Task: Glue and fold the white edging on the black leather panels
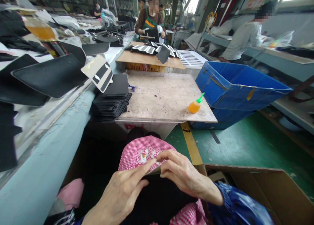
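Note:
A black flexible panel [162, 192] with a pale strip along its far edge rests over my lap. My left hand [122, 190] grips that edge from the left, with thumb and index finger at the strip. From the right, my right hand [180, 172] pinches the same edge, its bent fingertips almost meeting the left ones. Beneath lies a pink checked apron [144, 146]. Ahead, a stack of black sheets [110, 103] stands at the left of the worn board [157, 94]. A beige piece with black slots [99, 72] leans above the stack.
A squeeze bottle [195, 106] of orange liquid stands near the board's right corner. Blue bins [220, 87] sit right of it, and an open cardboard box [260, 189] is by my right arm. A padded bench [56, 146] runs along my left. Several people work beyond.

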A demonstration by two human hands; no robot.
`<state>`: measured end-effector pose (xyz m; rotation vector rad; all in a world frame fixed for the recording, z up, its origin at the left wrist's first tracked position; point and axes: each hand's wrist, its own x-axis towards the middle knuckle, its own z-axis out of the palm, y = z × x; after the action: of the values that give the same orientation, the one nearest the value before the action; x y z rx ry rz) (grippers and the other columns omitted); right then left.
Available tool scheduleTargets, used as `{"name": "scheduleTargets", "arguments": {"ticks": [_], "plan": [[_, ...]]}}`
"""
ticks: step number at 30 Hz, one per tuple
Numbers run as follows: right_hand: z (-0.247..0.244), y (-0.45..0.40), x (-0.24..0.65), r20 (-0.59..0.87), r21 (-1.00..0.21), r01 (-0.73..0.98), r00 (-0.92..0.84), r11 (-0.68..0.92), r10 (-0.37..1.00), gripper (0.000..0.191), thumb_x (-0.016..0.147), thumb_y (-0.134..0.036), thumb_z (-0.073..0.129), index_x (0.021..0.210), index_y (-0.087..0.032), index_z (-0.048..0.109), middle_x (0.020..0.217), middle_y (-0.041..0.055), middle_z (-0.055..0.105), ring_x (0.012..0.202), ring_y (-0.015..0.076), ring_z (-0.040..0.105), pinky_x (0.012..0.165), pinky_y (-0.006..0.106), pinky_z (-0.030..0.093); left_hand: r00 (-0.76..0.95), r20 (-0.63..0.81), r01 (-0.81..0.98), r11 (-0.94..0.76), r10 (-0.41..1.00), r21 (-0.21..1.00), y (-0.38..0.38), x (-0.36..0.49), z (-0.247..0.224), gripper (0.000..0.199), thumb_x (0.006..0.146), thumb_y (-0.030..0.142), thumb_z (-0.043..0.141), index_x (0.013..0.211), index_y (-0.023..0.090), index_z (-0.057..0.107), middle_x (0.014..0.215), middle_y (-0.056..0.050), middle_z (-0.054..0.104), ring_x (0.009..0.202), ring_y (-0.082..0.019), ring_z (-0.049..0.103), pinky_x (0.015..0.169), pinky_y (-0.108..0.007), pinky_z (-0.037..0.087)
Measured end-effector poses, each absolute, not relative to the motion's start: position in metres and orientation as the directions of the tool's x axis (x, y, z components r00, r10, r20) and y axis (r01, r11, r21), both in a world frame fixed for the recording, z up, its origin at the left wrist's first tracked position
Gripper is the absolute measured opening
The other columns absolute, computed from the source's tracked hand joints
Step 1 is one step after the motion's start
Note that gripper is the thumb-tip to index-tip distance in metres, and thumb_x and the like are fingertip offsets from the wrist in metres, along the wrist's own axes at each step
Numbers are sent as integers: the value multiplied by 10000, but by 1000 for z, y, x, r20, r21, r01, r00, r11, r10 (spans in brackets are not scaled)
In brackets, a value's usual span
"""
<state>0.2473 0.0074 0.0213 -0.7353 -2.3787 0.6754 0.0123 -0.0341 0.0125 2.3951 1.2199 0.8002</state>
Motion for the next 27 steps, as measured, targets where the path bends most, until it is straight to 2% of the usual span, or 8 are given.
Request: {"name": "scheduleTargets", "arguments": {"ticks": [4,7,10,14,21,27], "plan": [[21,10,244,282,-685,340,-691,644,665,87,973,-173,556,891,-183,582,1063,48,682,975,139,636,882,286,510,356,303,618,-466,884,634,-34,12,14,251,958,353,566,1184,259,621,862,64,774,704,-103,737,676,-137,575],[19,12,244,241,-734,339,-680,588,693,88,948,-170,605,863,-180,587,998,32,702,935,135,648,857,276,505,337,230,573,-393,913,719,-35,11,15,226,921,342,628,1129,262,671,911,58,779,722,-95,737,694,-125,571],[17,15,245,211,-757,338,-684,559,699,108,931,-178,635,833,-178,591,877,6,692,823,125,632,789,258,491,321,177,565,-338,930,753,-35,10,15,231,882,298,679,1113,288,695,927,77,778,746,-88,738,716,-108,560],[15,17,245,187,-785,329,-683,526,706,90,918,-157,646,843,-177,600,839,-3,672,772,122,613,752,248,473,356,123,576,-321,926,751,-34,10,15,166,883,287,676,1037,315,731,932,95,776,788,-95,742,745,-110,554],[13,17,246,164,-801,329,-682,500,713,132,862,-81,688,839,-167,591,840,-11,664,789,121,613,765,243,459,340,143,572,-325,929,753,-35,14,17,113,890,256,655,959,311,727,863,123,767,758,-75,734,716,-89,529],[20,17,244,194,-771,338,-682,539,705,116,870,-80,673,855,-169,599,845,-2,665,779,124,609,752,241,456,364,69,647,-305,929,699,-33,15,20,135,832,210,708,930,301,706,890,107,760,750,-115,728,675,-163,533]]}}
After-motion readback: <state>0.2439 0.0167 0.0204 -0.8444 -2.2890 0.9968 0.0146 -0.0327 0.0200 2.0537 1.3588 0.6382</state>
